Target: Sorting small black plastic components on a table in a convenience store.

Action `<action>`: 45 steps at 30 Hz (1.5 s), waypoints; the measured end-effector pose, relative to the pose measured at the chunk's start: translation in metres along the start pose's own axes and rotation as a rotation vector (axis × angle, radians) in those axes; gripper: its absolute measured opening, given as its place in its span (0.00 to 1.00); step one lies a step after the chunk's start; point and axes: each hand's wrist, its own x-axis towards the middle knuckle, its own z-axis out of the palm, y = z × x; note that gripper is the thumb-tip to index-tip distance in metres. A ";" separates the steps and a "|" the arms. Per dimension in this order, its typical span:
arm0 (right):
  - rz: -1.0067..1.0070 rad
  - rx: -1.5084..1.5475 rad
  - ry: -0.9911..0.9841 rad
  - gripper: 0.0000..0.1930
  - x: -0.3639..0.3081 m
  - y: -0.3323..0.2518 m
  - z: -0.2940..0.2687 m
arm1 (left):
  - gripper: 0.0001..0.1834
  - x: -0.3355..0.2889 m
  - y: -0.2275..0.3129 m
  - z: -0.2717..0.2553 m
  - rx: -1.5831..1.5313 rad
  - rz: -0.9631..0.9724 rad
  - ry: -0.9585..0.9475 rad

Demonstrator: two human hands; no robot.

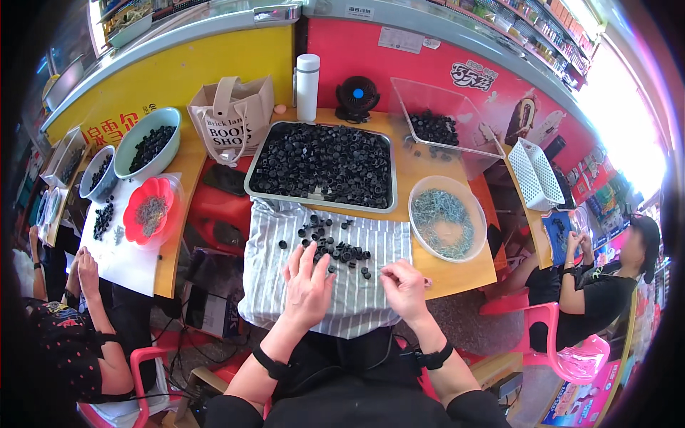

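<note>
Wide orange-topped wooden table (457, 274) across the middle of the view, carrying everything that matters. On it, a large rectangular metal tray (250, 187) heaped with small black round plastic caps, just beyond a grey-and-white striped cloth (285, 271) spread over the near edge. To the right of the cloth, a round clear plastic bowl (421, 232) full of small silvery metal pieces; behind that, a tilted clear plastic bin (417, 96) with more black caps. Loose pile of small black caps (335, 246) scattered on the striped cloth, just ahead of both hands.

Left hand (308, 285) flat and open, fingers spread, fingertips resting on the nearest caps of the loose pile, grasping nothing. Right hand (404, 287) curled with fingertips pinched together over the cloth, apart from the pile; possibly pinching one small piece, too small to tell.

Best done, by the look of it, with the open left hand raking only a few caps away from the pile at a time, kept on the cloth so none roll toward the table edge. Worth keeping the right-hand pinch low and close to the left, so that small parts meet over the cloth and not over the gap at the lap. Risk of a dropped piece vanishing among the stripes.
</note>
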 end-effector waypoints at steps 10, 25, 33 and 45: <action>-0.159 -0.218 -0.096 0.09 0.001 -0.008 0.014 | 0.14 -0.009 0.031 -0.018 -0.311 0.143 0.077; -0.071 -0.314 -0.035 0.03 0.026 0.004 0.021 | 0.12 -0.017 0.041 0.002 -0.430 -0.004 0.017; -0.129 -0.523 0.001 0.03 0.011 -0.009 -0.010 | 0.16 0.004 0.066 0.024 -0.236 0.044 -0.123; 0.258 0.344 -0.267 0.02 -0.002 -0.004 -0.020 | 0.13 0.026 0.053 0.027 -0.316 0.185 -0.043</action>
